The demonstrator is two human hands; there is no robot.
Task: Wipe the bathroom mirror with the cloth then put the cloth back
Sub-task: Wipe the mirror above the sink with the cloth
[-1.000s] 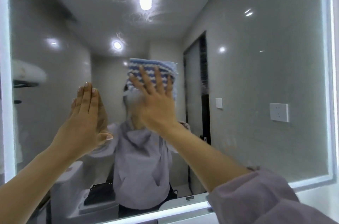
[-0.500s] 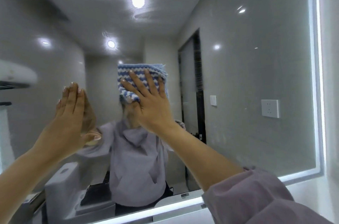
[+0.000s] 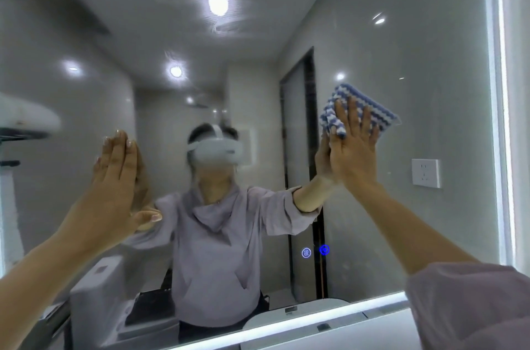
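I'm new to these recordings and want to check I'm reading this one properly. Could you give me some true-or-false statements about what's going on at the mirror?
1. The right hand presses the cloth against the mirror with straight fingers. True.
2. The cloth is plain red. False: it is striped blue and white.
3. The left hand holds a spray bottle. False: it holds nothing and lies flat against the glass.
4. Two blue icons glow low on the mirror. True.
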